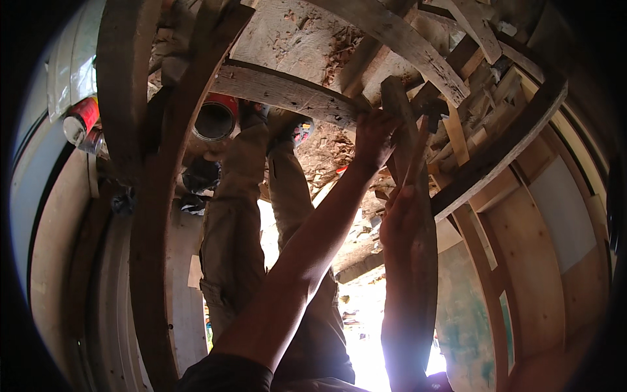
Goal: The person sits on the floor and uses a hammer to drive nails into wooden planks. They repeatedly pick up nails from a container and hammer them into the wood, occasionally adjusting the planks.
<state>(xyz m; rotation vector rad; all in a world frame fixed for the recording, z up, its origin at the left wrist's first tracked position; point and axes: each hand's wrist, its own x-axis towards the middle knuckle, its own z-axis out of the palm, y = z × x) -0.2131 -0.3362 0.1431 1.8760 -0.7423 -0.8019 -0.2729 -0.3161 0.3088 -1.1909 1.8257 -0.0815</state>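
Observation:
My right hand [400, 219] is closed round the wooden handle of a hammer [418, 145]. Its dark head points up, just right of a long wooden post [392, 98]. My left hand [375, 138] is closed where a weathered crosswise beam [281, 90] reaches that post. Its fingers bend inward against the wood, and what they pinch, if anything, is hidden. The hammer head is a short way to the right of my left hand, apart from it.
A thick curved timber [153, 222] runs along the left, with a red can [215, 117] beside it. Another curved beam [503, 147] slants across the right. Wood chips [333, 144] litter the ground. Panels [522, 242] stand at the right, and strong light glares from below.

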